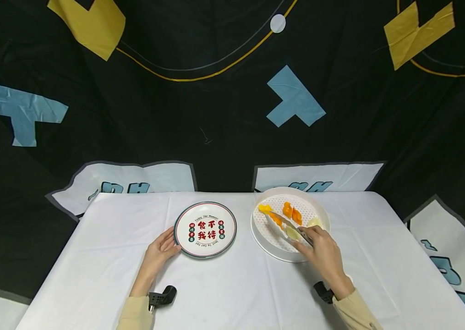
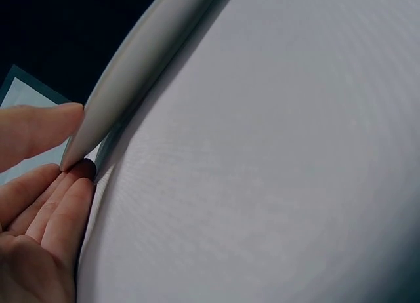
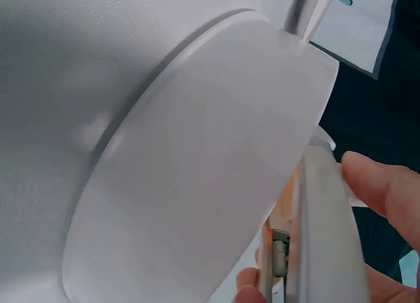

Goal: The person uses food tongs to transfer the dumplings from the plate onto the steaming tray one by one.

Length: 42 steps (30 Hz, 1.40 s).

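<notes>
My left hand [image 1: 164,248] is at the left rim of a round white plate [image 1: 205,250] with a green-and-red edge and red characters. In the left wrist view, the thumb lies on top of the plate's rim [image 2: 125,73] and the fingers are at its underside. My right hand [image 1: 324,250] grips metal tongs [image 1: 292,223] over a round white steamer tray [image 1: 271,200] with a perforated base. Small orange pieces [image 1: 287,209] and pale yellow pieces [image 1: 314,222] lie in it. The tongs' tips reach a yellow piece [image 1: 264,208]; whether they clasp it, I cannot tell.
A white cloth [image 1: 232,293] covers the table under both dishes. Behind it hangs a black backdrop [image 1: 199,123] with blue and yellow shapes. The plate stands left of the steamer tray, with a stretch of cloth between them.
</notes>
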Available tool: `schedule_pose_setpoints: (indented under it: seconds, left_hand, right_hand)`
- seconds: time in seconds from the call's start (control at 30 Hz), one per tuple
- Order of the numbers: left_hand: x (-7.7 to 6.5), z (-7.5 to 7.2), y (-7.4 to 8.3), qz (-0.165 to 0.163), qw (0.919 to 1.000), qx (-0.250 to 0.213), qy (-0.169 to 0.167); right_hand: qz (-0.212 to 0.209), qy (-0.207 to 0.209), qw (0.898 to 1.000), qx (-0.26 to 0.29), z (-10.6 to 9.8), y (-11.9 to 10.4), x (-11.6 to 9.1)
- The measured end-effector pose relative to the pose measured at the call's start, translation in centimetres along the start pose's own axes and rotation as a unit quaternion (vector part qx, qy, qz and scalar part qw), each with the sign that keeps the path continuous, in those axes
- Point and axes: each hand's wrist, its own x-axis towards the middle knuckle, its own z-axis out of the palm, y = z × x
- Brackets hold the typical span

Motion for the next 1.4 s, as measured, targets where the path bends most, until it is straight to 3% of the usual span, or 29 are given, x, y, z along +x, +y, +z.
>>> schedule_pose_setpoints:
  seconds: [0.33, 0.6, 0.97, 1.27, 1.4]
  left_hand:
    - [-0.1, 0.0, 0.1, 0.012, 0.9999, 0.003, -0.001]
    - [0.0, 0.0, 0.1, 0.006, 0.9999, 0.010, 0.003]
    - [0.1, 0.0, -0.1, 0.001, 1.0000, -0.006, -0.002]
    - [-0.1, 0.0, 0.1, 0.011, 0.9999, -0.008, -0.001]
    - [-0.1, 0.0, 0.1, 0.010, 0.9999, -0.004, 0.001]
  right_hand:
    - [0.021, -0.012, 1.000, -0.012, 0.0, -0.1, 0.2]
    - [0.048, -0.024, 0.998, 0.009, -0.2, -0.5, 0.0]
    - [0.047, -0.015, 0.997, 0.064, 0.0, -3.5, -0.6]
    - [-0.045, 0.033, 0.995, 0.081, 2.5, -6.4, -1.9]
    - [-0.066, 0.030, 0.994, 0.084, 3.7, -7.6, -2.4]
